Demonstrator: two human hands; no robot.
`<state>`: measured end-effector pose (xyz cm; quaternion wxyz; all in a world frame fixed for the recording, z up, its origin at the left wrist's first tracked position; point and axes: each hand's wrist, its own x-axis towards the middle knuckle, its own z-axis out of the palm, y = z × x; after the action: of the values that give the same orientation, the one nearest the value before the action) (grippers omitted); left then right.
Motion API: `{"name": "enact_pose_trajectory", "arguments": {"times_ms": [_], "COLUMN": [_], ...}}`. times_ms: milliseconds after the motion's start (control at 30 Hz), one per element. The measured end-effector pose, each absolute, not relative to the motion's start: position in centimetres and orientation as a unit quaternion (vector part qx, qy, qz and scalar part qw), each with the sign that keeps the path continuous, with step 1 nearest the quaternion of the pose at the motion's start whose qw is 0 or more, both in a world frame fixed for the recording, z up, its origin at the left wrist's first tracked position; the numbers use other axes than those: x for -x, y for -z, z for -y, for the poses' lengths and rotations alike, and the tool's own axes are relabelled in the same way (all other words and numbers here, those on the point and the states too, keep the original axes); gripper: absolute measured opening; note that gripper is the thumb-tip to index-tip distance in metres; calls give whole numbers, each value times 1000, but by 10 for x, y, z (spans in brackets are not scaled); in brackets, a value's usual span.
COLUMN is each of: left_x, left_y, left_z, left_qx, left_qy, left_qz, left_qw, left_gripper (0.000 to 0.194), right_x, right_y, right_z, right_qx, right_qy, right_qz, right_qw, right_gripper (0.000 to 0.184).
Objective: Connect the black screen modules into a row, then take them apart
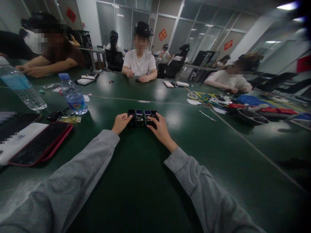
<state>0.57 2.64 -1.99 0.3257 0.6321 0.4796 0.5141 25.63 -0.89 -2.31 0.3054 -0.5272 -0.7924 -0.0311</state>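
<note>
A small black electronic device (139, 120) with two little square screens and exposed circuit parts rests on or just above the green table in front of me. Whether it is one piece or two halves side by side, I cannot tell. My left hand (121, 123) grips its left end, fingers curled and thumb laid along the black casing. At the right end, my right hand (160, 128) holds it between thumb and fingers, with some fingertips over the front. Parts of both black ends are hidden behind my fingers.
Left on the green table (145, 181) are a water bottle (73, 98), a larger bottle (24, 85) and a red-cased phone (42, 144). To the right lie a wrench (207, 116) and a pile of cables and tools (252, 108). Other people sit around the table.
</note>
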Motion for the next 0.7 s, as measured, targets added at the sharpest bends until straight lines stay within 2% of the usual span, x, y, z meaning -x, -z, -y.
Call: {"name": "enact_pose_trajectory", "arguments": {"times_ms": [267, 433, 533, 700], "left_x": [-5, -3, -1, -2], "left_y": [22, 25, 26, 29], "left_z": [-28, -32, -34, -32], "left_qx": [-640, -571, -518, -564], "left_qy": [-514, -588, -618, -574], "left_qz": [-476, -484, -490, -485], "left_qw": [316, 306, 331, 343], "left_gripper": [49, 51, 52, 51], "right_x": [-253, -255, -257, -259], "right_y": [20, 19, 22, 31], "right_z": [16, 18, 17, 13], "right_qx": [535, 540, 545, 566], "right_qy": [74, 60, 47, 26], "right_qz": [781, 766, 763, 758], "right_qw": [313, 344, 343, 323], "right_gripper": [47, 47, 55, 77]}}
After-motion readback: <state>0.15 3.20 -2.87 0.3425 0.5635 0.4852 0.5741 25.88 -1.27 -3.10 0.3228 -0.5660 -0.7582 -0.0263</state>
